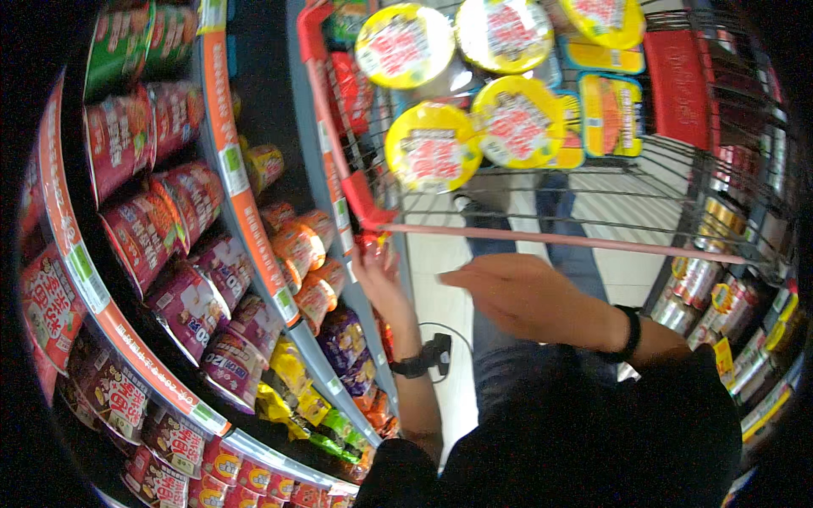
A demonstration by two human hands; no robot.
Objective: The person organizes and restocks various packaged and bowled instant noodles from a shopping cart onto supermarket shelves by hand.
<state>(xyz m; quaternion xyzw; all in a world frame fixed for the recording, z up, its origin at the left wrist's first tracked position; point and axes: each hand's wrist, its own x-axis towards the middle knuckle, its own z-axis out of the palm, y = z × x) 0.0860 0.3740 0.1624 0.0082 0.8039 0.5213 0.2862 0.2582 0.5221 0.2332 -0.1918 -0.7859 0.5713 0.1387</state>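
Note:
My left hand (pixel 381 276) reaches up beside the lower shelf edge, its fingers at a small red package (pixel 375 244); whether it grips the package or only touches it is unclear. To its right, my right hand (pixel 508 295) hangs over the floor below the cart, fingers together and partly blurred, with nothing visible in it. A wire shopping cart (pixel 508 236) with red corners stands just beyond both hands. Inside it lie several round tubs with yellow-rimmed lids (pixel 434 147) and several flat yellow and blue packs (pixel 611 114).
Curved shelves with orange price strips (pixel 238 190) run down the left, holding purple cups (pixel 190 311), orange cups (pixel 298 247) and yellow bags (pixel 292 368). Stacked cans (pixel 698 279) stand on the right. My legs (pixel 502 324) and pale floor tiles (pixel 425 273) show below the cart.

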